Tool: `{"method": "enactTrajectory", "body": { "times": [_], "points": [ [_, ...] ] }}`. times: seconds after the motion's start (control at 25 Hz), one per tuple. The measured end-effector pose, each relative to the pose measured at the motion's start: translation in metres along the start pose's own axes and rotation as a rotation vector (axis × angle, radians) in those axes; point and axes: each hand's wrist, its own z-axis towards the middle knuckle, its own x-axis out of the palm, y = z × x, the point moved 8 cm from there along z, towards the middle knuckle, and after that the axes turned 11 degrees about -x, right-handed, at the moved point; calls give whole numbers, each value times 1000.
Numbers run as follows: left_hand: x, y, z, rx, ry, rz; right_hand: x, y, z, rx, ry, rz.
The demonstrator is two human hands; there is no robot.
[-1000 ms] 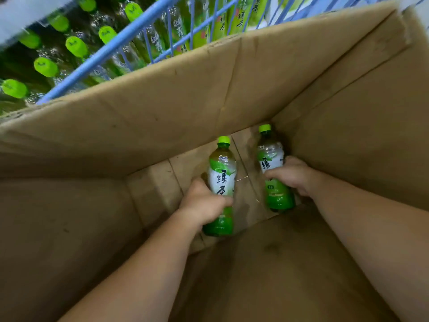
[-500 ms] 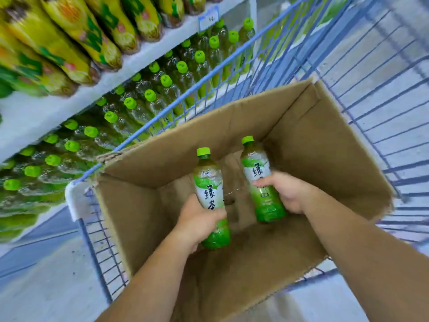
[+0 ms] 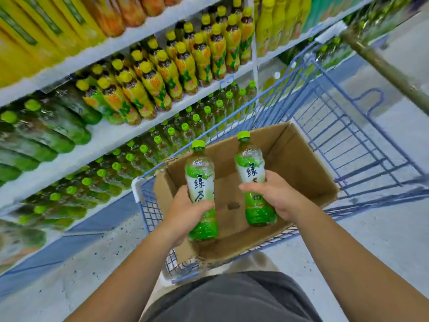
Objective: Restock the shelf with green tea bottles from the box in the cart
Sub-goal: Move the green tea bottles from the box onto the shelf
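Grey cloth [image 3: 232, 296] of the person's clothing filled the bottom edge, with both bare forearms reaching forward over it. Left hand [image 3: 185, 213] gripped the left bottle [image 3: 200, 180] round its lower half, fingers wrapped across the bottom of the label. Right hand [image 3: 278, 198] gripped the right bottle [image 3: 250, 167] at mid-body, fingers curled across the label front, thumb hidden behind.

Both bottles were green tea with green caps up. They were near upright, leaning slightly, apart from each other and touching nothing but the hands. They were held above the box [image 3: 301, 173], lifted off its bottom.

Box was brown cardboard, top open, bare bottom showing between the two bottles. It sat in the near end of the cart [image 3: 343, 135], which was blue wire with its far half showing only the grid. Cart's left side stood just beside the shelf [image 3: 111, 135].

Floor [image 3: 81, 263] was speckled grey, with a blue strip along the shelf base.

Shelf had white boards at several levels. The lower levels held stocked rows [image 3: 196, 122] of green-capped bottles like the two in hand. Next level up held yellow-capped bottles [image 3: 162, 77] with yellow labels, plus more green ones at far left. Top level held larger yellow and orange packs, too blurred to read. An olive pole [image 3: 380, 63] crossed the top right corner.
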Motion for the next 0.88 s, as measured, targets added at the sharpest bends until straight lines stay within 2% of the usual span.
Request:
{"method": "enactTrajectory", "body": {
  "times": [0.16,0.44,0.88],
  "points": [
    [-42,-9,-42,67,-65,-35,35,30,-11,-64,55,-83],
    [-143,0,-76,123,-202,-60,136,68,-20,-182,145,-162],
    [-333,34,-85,328,-229,-164,327,107,-47,-310,23,-260]
  ]
}}
